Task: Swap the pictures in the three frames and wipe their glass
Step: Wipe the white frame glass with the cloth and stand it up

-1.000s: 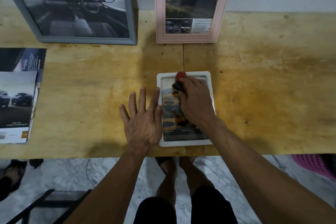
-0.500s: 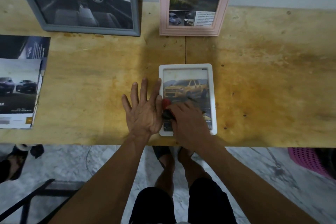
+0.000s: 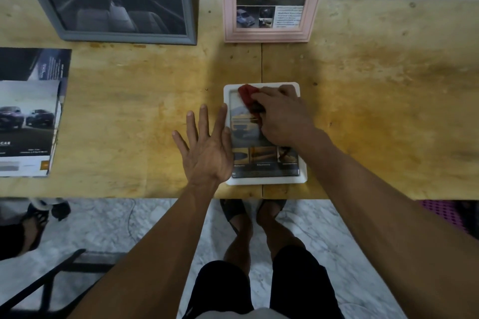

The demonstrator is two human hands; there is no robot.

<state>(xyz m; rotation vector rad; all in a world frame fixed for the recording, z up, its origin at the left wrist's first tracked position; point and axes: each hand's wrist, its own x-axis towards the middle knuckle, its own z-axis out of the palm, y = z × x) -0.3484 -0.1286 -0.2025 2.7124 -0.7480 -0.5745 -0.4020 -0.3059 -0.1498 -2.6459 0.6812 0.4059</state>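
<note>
Two hands at centre — your left hand point(image 3: 207, 153) lies flat, fingers splayed, against the white frame's point(image 3: 264, 181) edge; your right hand point(image 3: 282, 116) clutches a red cloth point(image 3: 247, 94) on its glossy glass.

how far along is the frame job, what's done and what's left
Done, apparently: the grey frame and pink frame stand upright with car pictures in; whether their glass was wiped cannot be told. In hand: the right hand rubs a red cloth over the white frame, steadied by the flat left hand. Left: finishing this glass and standing it up.
</note>
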